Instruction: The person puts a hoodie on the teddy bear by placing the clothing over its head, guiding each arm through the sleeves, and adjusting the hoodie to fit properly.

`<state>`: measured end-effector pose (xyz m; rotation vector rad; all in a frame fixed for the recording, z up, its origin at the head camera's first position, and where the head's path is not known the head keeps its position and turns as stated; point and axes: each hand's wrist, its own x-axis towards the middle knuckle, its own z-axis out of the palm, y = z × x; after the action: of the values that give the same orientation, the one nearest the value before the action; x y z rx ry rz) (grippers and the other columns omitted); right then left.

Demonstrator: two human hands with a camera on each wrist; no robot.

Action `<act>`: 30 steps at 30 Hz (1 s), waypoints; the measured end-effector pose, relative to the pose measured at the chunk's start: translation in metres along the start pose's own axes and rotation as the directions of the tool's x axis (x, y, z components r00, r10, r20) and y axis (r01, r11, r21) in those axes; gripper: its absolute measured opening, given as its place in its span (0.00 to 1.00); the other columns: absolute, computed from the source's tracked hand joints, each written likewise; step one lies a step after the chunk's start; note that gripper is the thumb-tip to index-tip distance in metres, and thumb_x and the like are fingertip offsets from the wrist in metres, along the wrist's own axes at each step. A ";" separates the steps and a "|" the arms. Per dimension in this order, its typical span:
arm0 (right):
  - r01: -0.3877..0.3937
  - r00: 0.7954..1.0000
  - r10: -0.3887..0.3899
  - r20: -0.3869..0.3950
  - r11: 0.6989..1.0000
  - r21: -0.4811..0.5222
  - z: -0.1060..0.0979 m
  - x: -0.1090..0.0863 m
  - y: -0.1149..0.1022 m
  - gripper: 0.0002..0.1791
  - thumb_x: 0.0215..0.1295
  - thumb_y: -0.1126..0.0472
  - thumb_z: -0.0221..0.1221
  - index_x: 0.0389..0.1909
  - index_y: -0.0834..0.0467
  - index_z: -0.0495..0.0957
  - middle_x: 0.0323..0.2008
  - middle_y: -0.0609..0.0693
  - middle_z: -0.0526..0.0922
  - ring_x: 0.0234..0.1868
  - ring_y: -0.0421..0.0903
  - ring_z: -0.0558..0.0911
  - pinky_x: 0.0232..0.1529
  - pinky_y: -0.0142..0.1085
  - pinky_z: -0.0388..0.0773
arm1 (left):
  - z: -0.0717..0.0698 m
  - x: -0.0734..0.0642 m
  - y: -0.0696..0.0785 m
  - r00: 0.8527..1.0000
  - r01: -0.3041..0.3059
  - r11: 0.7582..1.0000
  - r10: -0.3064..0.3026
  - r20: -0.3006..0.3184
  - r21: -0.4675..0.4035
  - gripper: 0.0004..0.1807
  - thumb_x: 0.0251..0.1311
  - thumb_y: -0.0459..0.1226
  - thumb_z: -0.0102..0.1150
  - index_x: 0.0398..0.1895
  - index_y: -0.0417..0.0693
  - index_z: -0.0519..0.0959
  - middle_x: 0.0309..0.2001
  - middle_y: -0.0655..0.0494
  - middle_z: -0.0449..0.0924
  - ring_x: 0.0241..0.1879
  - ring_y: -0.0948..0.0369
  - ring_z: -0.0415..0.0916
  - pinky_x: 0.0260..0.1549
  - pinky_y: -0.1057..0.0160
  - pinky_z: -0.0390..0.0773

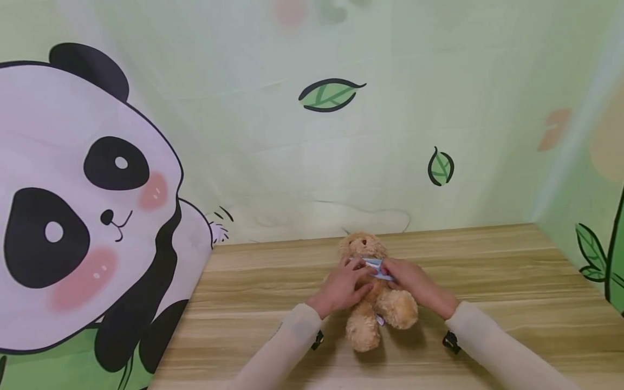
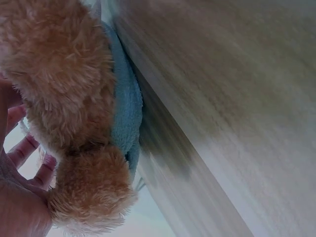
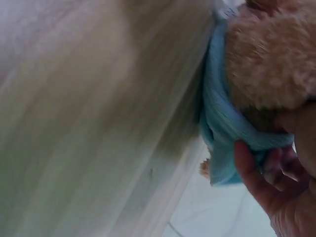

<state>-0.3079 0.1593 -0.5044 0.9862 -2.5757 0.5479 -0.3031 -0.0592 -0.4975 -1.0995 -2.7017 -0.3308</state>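
Observation:
A tan teddy bear (image 1: 397, 310) lies on its back, head away from me and legs toward me. A light blue cloth garment (image 1: 382, 271) crosses its chest; in the left wrist view the blue cloth (image 2: 127, 98) also runs beneath the furry body. Over the bear's chest rests my left hand (image 1: 338, 287), fingers spread and lightly bent beside the cloth. My right hand (image 1: 411, 279) pinches the garment's edge on the bear's other side. In the right wrist view its fingers (image 3: 252, 170) lie against the blue fabric (image 3: 224, 143), with the thumb partly hidden.
The bear lies on a wood-grain table (image 1: 273, 292). Behind the table hangs a pale green backdrop (image 1: 244, 135) with leaves and a large panda (image 1: 97, 162) on the left. A small white tag (image 1: 379, 320) shows between the bear's legs.

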 end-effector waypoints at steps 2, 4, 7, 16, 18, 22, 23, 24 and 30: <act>0.000 1.000 0.000 -0.009 0.999 -0.052 0.004 0.000 0.000 0.18 0.49 0.76 0.64 0.31 0.55 0.67 0.24 0.45 0.69 0.23 0.39 0.65 0.25 0.29 0.61 | 0.001 -0.001 -0.001 1.000 0.002 1.000 -0.002 -0.003 0.000 0.19 0.71 0.50 0.50 0.62 0.63 0.75 0.57 0.56 0.73 0.55 0.56 0.69 0.51 0.59 0.76; 0.001 1.000 -0.001 -0.006 0.997 -0.077 0.005 0.001 -0.001 0.18 0.50 0.75 0.64 0.32 0.55 0.67 0.26 0.45 0.69 0.24 0.40 0.65 0.25 0.29 0.62 | 0.001 -0.002 -0.001 1.000 0.005 1.000 -0.005 -0.006 -0.007 0.19 0.71 0.50 0.51 0.62 0.63 0.75 0.57 0.56 0.73 0.55 0.56 0.70 0.50 0.59 0.77; -0.006 1.000 0.006 0.030 1.000 -0.012 0.002 0.001 0.000 0.16 0.52 0.73 0.63 0.33 0.55 0.68 0.28 0.45 0.70 0.26 0.40 0.67 0.27 0.30 0.64 | 0.000 -0.003 -0.001 1.000 0.009 1.000 -0.009 -0.013 -0.025 0.18 0.71 0.50 0.52 0.61 0.63 0.76 0.57 0.57 0.73 0.55 0.56 0.70 0.50 0.59 0.77; -0.003 0.986 -0.022 0.163 0.988 0.153 -0.016 0.001 0.006 0.10 0.63 0.59 0.65 0.38 0.53 0.72 0.32 0.44 0.73 0.30 0.35 0.69 0.32 0.30 0.68 | 0.000 -0.005 -0.005 1.000 0.007 0.999 -0.008 -0.011 -0.053 0.18 0.70 0.50 0.52 0.61 0.63 0.76 0.57 0.57 0.73 0.56 0.56 0.70 0.52 0.58 0.76; 0.019 0.988 -0.039 0.150 0.991 0.135 -0.016 0.002 0.007 0.11 0.61 0.59 0.66 0.37 0.53 0.72 0.31 0.43 0.73 0.30 0.35 0.69 0.32 0.30 0.68 | 0.001 -0.005 -0.005 1.000 0.009 0.999 -0.010 -0.007 -0.052 0.18 0.71 0.50 0.51 0.61 0.63 0.75 0.57 0.57 0.73 0.56 0.56 0.69 0.52 0.58 0.76; 0.061 0.994 -0.063 0.091 0.998 0.026 -0.013 0.004 0.003 0.09 0.61 0.65 0.64 0.34 0.54 0.72 0.28 0.44 0.73 0.27 0.37 0.69 0.29 0.31 0.68 | 0.002 -0.004 -0.005 1.000 0.020 0.999 -0.020 -0.007 -0.050 0.18 0.71 0.50 0.51 0.61 0.64 0.75 0.57 0.58 0.73 0.57 0.57 0.69 0.52 0.58 0.76; 0.062 0.995 -0.061 0.077 0.998 -0.007 -0.012 0.005 0.001 0.10 0.60 0.68 0.64 0.33 0.55 0.72 0.28 0.44 0.73 0.26 0.38 0.69 0.28 0.31 0.67 | 0.002 -0.004 -0.005 1.000 0.022 0.999 -0.022 -0.008 -0.045 0.18 0.70 0.50 0.51 0.61 0.64 0.76 0.57 0.58 0.73 0.56 0.57 0.69 0.52 0.59 0.76; 0.062 0.996 -0.059 0.062 0.997 -0.040 -0.010 0.006 -0.001 0.11 0.58 0.70 0.64 0.32 0.55 0.71 0.27 0.45 0.73 0.25 0.38 0.69 0.27 0.31 0.67 | 0.002 -0.004 -0.004 1.000 0.020 0.999 -0.020 -0.016 -0.036 0.18 0.70 0.50 0.52 0.61 0.63 0.76 0.57 0.58 0.73 0.56 0.57 0.69 0.52 0.59 0.76; 0.019 1.000 -0.018 0.004 0.967 -0.256 0.001 0.007 -0.007 0.17 0.51 0.70 0.68 0.28 0.54 0.68 0.25 0.45 0.72 0.22 0.42 0.69 0.20 0.32 0.64 | 0.004 -0.003 -0.002 0.999 -0.017 0.999 0.018 -0.035 0.028 0.18 0.70 0.49 0.53 0.61 0.63 0.77 0.55 0.57 0.74 0.54 0.58 0.70 0.50 0.60 0.76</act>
<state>-0.3078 0.1499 -0.5009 0.9199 -2.5541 0.2010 -0.3027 -0.0616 -0.5020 -1.0991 -2.6563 -0.3065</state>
